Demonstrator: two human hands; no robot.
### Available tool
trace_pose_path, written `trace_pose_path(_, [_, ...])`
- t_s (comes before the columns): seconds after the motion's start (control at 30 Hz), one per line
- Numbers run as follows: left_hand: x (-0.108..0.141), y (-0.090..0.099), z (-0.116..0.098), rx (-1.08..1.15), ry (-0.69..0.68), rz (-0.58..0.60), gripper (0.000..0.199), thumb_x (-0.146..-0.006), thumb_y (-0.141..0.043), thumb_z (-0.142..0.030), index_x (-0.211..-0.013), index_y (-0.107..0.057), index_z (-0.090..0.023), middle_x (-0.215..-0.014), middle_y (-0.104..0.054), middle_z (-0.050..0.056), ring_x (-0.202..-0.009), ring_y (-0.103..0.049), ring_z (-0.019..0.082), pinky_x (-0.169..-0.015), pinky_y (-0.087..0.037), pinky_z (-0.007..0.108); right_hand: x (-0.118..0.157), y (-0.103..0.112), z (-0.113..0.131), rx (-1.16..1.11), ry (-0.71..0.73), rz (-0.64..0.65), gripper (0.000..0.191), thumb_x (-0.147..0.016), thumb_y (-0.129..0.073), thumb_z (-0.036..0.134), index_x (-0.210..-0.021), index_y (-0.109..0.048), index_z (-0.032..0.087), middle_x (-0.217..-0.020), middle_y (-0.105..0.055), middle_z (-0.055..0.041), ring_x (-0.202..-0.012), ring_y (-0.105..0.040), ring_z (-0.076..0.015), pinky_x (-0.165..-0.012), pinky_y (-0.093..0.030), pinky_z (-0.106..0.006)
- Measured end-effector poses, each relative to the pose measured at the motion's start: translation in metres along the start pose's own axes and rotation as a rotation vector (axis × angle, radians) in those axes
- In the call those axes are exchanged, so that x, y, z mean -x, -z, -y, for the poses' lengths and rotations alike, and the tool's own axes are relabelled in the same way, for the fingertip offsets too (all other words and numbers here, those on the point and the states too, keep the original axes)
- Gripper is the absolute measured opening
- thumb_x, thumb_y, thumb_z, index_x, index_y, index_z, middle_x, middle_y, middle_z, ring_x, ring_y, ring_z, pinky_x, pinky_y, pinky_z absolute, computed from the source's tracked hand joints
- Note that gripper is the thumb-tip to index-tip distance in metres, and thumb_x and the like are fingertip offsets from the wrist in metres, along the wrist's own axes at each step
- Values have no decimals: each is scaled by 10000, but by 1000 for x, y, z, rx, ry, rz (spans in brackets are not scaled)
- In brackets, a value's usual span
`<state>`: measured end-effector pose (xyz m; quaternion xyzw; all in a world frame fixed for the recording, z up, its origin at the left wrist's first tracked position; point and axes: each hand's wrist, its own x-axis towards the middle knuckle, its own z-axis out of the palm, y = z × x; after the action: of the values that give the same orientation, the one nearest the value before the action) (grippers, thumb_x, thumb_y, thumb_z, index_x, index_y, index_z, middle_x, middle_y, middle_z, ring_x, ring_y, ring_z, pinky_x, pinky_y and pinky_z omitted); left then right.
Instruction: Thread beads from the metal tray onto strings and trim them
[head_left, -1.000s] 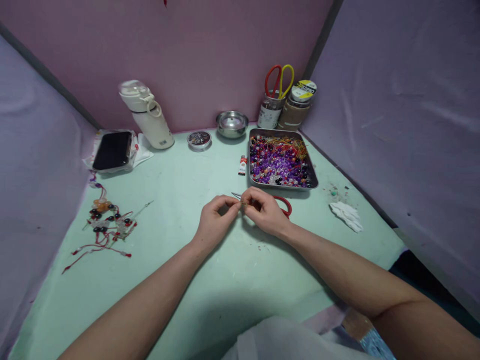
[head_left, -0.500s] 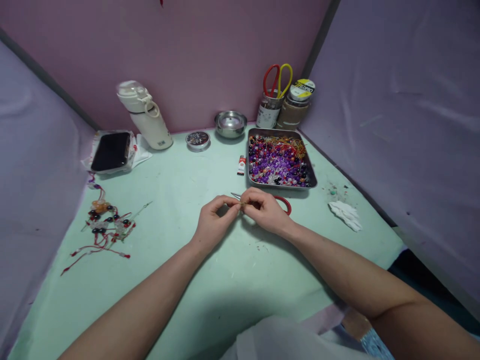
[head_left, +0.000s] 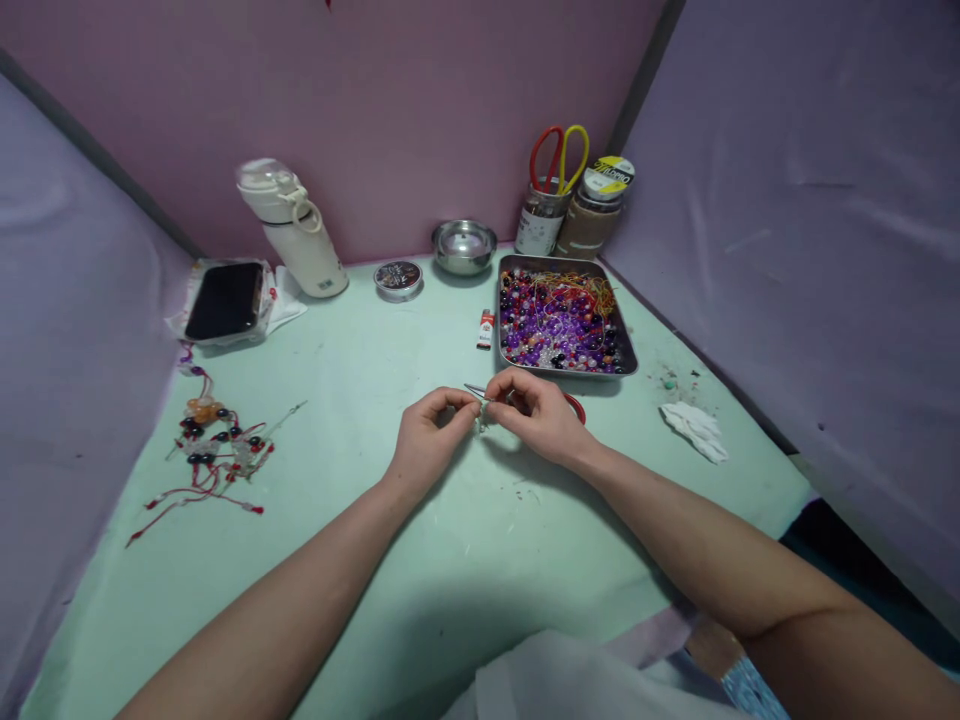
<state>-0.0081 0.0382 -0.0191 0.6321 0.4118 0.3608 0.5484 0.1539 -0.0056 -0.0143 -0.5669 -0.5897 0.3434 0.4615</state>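
My left hand (head_left: 436, 432) and my right hand (head_left: 534, 418) meet over the middle of the table, thumb and forefinger of each pinched together. Between and just below the fingertips shows a tiny pale thing (head_left: 481, 426), too small to name. Under my right hand lies a pair of scissors (head_left: 576, 407); its red handle shows on the right and the blade tips stick out on the left. Beyond the right hand stands a metal tray (head_left: 636, 368) of purple, black, red and clear beads (head_left: 555, 325) with tangled cords.
Beaded red-cord strings (head_left: 214, 440) lie at left, below a phone (head_left: 225, 300). Along the back stand a white bottle (head_left: 304, 240), a spool (head_left: 398, 279), a steel bowl (head_left: 465, 250) and two jars (head_left: 538, 228). A lighter (head_left: 486, 330) lies beside the tray, a white cloth (head_left: 694, 432) at right.
My fingertips have drawn slightly apart, and the tiny pale thing now shows below them. The right hand has shifted slightly right, over more of the scissors' handle.
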Motion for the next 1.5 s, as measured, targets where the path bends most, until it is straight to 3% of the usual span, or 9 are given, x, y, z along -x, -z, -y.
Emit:
trace_pose_path(0.27, [-2, 1, -1, -40, 25, 126, 137, -742, -643, -311, -772, -671, -181, -783, -680, 32, -753, -593, 153, -755, -460, 300, -2, -3, -6, -95, -30, -25, 129, -845, -561, 316, -815, -582, 192, -746, -570, 4, -658, -496, -112, -616, -402, -259])
trace_pose_path(0.5, [-4, 2, -6, 35, 69, 130, 159, -737, -647, -334, -737, -663, -175, -710, -645, 21, -681, -554, 134, -690, -446, 285, -2, -3, -6, -102, -8, -32, 137, -869, -540, 317, -835, -583, 192, -755, -564, 5, -683, -498, -115, -631, -401, -258])
trace_pose_path(0.63, [-4, 3, -8, 103, 98, 82, 146, -734, -654, -320, -735, -662, -174, -701, -628, 14, -675, -542, 124, -675, -439, 272, -2, 0, -7, 10, 23, -51, 94, -872, -536, 278, -898, -589, 205, -827, -589, -9, -740, -520, -126, -669, -409, -268])
trace_pose_path(0.87, [-6, 4, -1, 164, 74, 24, 133, -725, -677, -317, -736, -674, -185, -739, -648, 12, -695, -556, 120, -700, -446, 267, 1, -1, -3, 139, 257, -22, 90, -804, -640, 219, -863, -574, 212, -844, -566, -14, -772, -520, -140, -690, -422, -285])
trace_pose_path(1.07, [-7, 3, 3, 196, 62, 14, 142, -725, -684, -323, -744, -681, -182, -730, -651, 13, -688, -564, 120, -700, -451, 270, 2, -2, 1, 131, 385, -41, 55, -852, -567, 185, -826, -609, 210, -813, -579, -24, -776, -540, -143, -698, -444, -301])
trace_pose_path(1.4, [-6, 2, 4, 208, 59, -10, 131, -714, -692, -314, -739, -687, -186, -729, -662, 11, -673, -558, 116, -685, -455, 270, 2, -3, 2, 143, 290, 50, 65, -807, -563, 160, -815, -607, 206, -813, -565, -18, -765, -526, -140, -703, -429, -296])
trace_pose_path(1.5, [-4, 2, 1, 158, 57, 2, 128, -723, -684, -315, -742, -685, -189, -745, -666, 13, -690, -562, 121, -694, -448, 272, 1, 1, 3, 91, 186, 17, 85, -796, -583, 207, -878, -605, 202, -849, -577, -21, -774, -523, -141, -692, -417, -288])
